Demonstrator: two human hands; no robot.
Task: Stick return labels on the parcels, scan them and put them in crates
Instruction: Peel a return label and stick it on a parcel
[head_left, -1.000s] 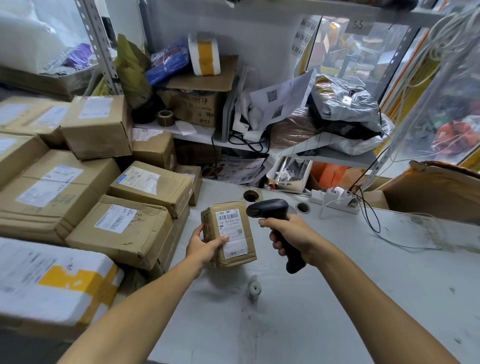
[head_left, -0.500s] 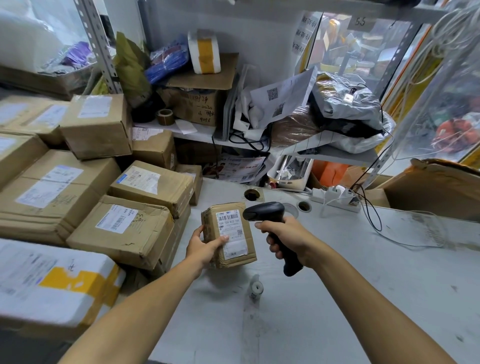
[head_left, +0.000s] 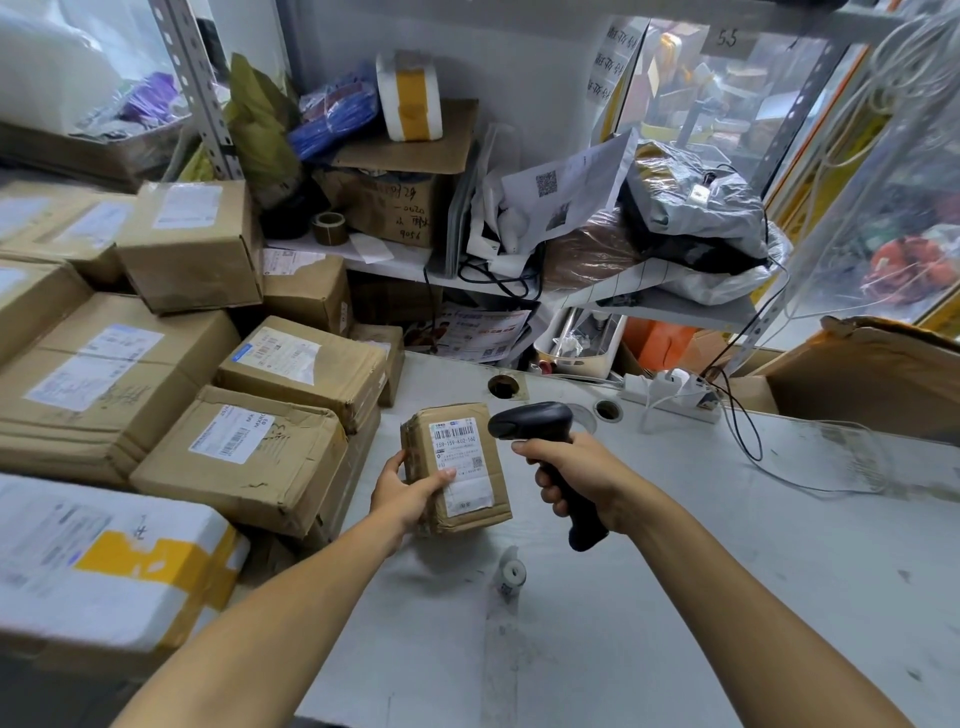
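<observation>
A small brown cardboard parcel (head_left: 488, 499) with a white barcode label on its top face is held above the grey table (head_left: 727, 571). My left hand (head_left: 405, 488) grips its left side, thumb lying on the label's lower edge. My right hand (head_left: 576, 478) grips the handle of a black barcode scanner (head_left: 535, 423), whose head points left at the label's upper right corner, almost touching the parcel. A small white label roll (head_left: 511, 574) lies on the table just below the parcel.
Stacked labelled cardboard boxes (head_left: 244, 447) fill the left side, with a white foam box taped in yellow (head_left: 104, 566) nearest. A cluttered shelf (head_left: 519, 286) stands behind. A power strip with cables (head_left: 670, 395) and a large open carton (head_left: 872, 379) sit at the right.
The scanner in my right hand has shifted slightly left, closer to the parcel's label. The parcel and my left hand stay as they were.
</observation>
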